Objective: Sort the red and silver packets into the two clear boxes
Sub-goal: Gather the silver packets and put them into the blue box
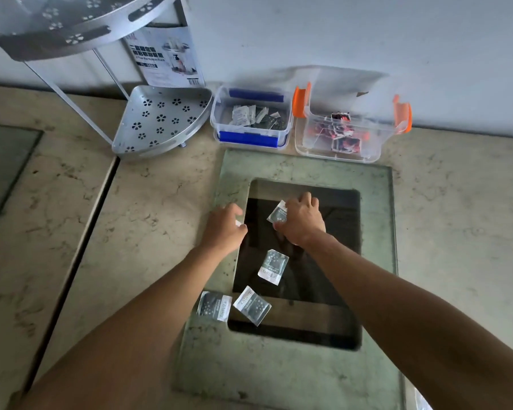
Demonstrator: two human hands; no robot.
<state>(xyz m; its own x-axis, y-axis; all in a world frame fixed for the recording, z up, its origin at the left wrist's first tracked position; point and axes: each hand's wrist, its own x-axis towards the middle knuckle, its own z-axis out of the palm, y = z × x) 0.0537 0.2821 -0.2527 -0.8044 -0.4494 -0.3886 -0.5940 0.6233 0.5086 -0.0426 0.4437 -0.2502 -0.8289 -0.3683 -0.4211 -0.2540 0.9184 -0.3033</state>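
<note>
Nearest, three flat silver foil packets [269,266] lie on the glass panel [376,232]. Beyond them the right hand [301,221] pinches a fourth silver packet [278,215]; the left hand [224,227] curls shut — its contents unclear. Farthest, the blue-latched clear box [251,137] holds silver packets, the orange-latched clear box [376,137] red ones.

Found no fully legible text. Noted white lettering, unreadable, on three silver packets [272,266] [251,305] [214,306]. Noted blurred print and a barcode on the rack's packaging card [168,56] against the wall.
</note>
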